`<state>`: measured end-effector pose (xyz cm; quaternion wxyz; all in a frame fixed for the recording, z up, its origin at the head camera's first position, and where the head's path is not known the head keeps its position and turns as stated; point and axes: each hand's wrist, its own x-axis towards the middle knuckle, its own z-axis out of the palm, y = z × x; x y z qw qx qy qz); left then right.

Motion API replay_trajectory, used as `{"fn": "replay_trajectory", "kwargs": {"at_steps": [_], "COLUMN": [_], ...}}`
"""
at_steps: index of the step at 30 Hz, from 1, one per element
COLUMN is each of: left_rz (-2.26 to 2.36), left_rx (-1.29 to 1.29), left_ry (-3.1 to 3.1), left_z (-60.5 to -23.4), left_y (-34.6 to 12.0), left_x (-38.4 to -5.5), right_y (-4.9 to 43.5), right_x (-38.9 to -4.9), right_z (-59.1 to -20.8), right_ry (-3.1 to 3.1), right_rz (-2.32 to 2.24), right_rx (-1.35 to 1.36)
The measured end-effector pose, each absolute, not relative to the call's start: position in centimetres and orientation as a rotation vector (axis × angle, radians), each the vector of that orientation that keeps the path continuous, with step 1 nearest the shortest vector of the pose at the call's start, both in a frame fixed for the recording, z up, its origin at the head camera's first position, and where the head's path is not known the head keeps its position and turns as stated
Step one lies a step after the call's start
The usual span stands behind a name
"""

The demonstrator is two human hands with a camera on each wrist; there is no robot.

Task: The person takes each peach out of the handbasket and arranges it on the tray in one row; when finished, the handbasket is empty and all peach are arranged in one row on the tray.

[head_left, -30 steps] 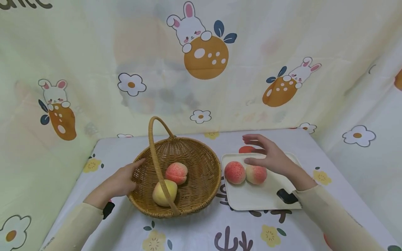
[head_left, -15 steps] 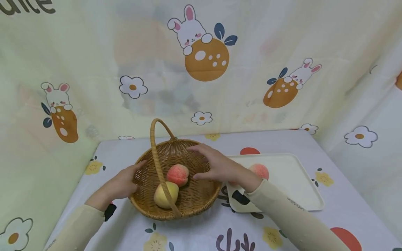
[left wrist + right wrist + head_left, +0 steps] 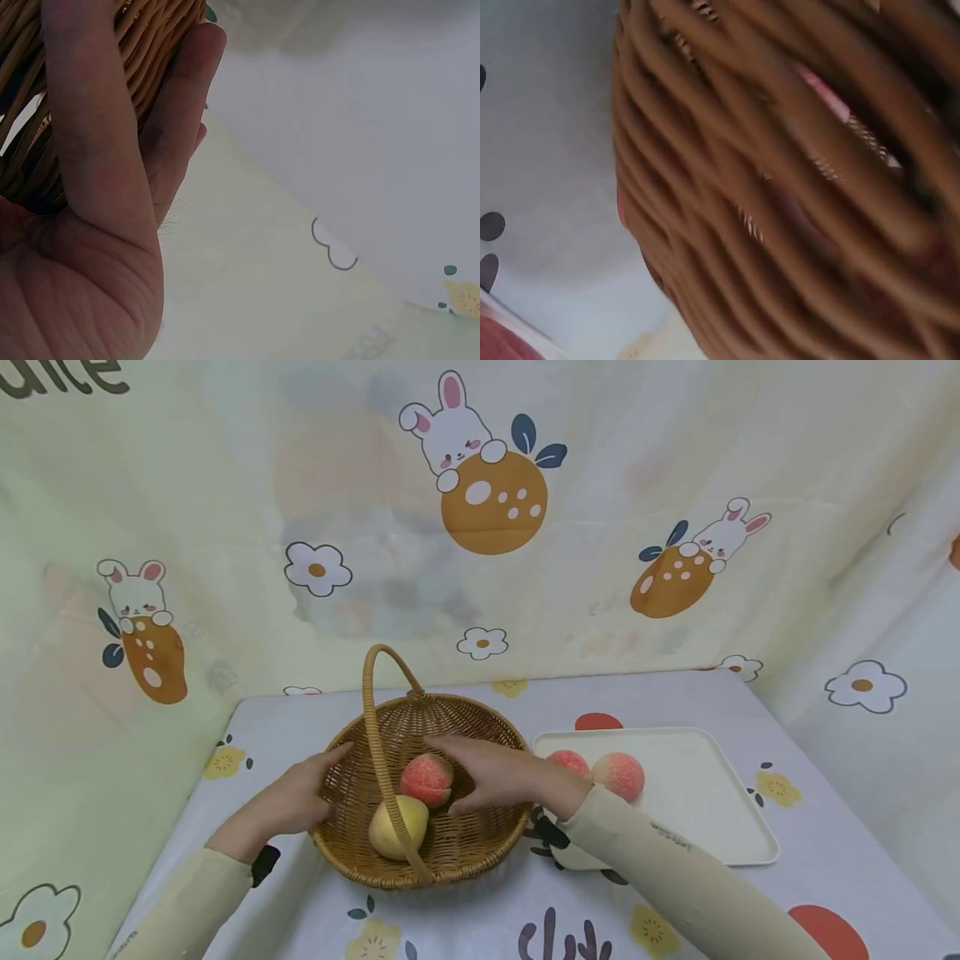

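A brown wicker basket (image 3: 480, 852) with an arched handle stands on the table, slightly left of centre. Inside it lie a pink-red peach (image 3: 427, 780) and a yellow peach-like fruit (image 3: 388, 833), partly crossed by the handle. My left hand (image 3: 296, 797) grips the basket's left rim; in the left wrist view its fingers (image 3: 97, 127) lie along the woven wall. My right hand (image 3: 498, 772) reaches over the right rim into the basket, thumb and fingers spread, just right of the pink-red peach and holding nothing. Only blurred wicker fills most of the right wrist view.
A cream tray (image 3: 697, 810) lies right of the basket, partly under my right forearm. On its left side sit two pink peaches, one (image 3: 567, 763) partly hidden behind the wrist and another (image 3: 618, 777) beside it. A printed curtain (image 3: 570, 593) hangs behind the table.
My right hand has moved left from above the tray, over the rim and down into the basket beside the pink-red peach. My left hand has stayed at the rim.
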<state>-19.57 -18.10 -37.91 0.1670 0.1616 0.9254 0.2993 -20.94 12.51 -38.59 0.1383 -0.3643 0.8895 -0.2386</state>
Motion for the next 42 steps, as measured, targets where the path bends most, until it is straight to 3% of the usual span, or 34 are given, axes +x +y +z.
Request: {"fn": "replay_trajectory", "kwargs": {"at_steps": [22, 33, 37, 42], "left_rz": [0.859, 0.842, 0.839, 0.840], "left_rx": [0.447, 0.466, 0.479, 0.492], "left_ry": [2.638, 2.655, 2.657, 2.657], "left_z": [-37.9, -38.3, -38.4, -38.3], "left_y": [-17.9, -18.0, -18.2, -18.4], "left_x": [-19.7, -19.6, -19.7, -19.8], "right_y": [11.3, 11.4, 12.4, 15.2], "right_x": [-20.6, -19.8, -19.2, -18.9], "right_z": [-39.6, -39.1, -38.1, -36.7], "right_ry": [2.705, 2.692, 2.724, 2.576], "right_rz": [-0.525, -0.416, -0.587, -1.135], "right_rx": [-0.882, -0.960, -1.002, -0.989]}}
